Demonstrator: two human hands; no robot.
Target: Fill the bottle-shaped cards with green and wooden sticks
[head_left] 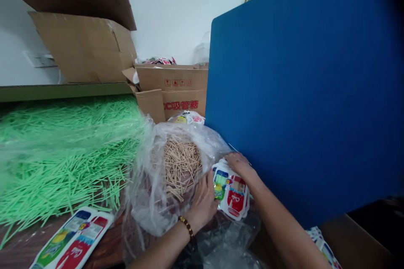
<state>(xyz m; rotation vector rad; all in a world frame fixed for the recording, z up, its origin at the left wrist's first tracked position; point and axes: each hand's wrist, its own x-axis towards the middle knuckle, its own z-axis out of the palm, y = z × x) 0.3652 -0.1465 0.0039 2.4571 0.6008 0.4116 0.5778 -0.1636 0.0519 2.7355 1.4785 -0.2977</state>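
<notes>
A small stack of white-edged printed packets (232, 193), with a green-and-yellow half and a red half marked "Cola", sits between my hands. My left hand (203, 197), with a beaded bracelet at the wrist, holds the stack's left edge with its fingers pointing away from me. At the upper right edge, my right hand (241, 164) has its fingers closed around the packets; its fingertips are partly hidden. Just left of my left hand, a clear plastic bag (148, 201) lies open with many thin brown sticks (181, 162) inside.
Bright green sticks (63, 164) fill a plastic-lined box at left. More printed packets (74, 239) lie in front of it. Cardboard boxes (85, 46) are stacked behind, one with red lettering (181, 105). A large blue panel (293, 92) rises close to my right arm.
</notes>
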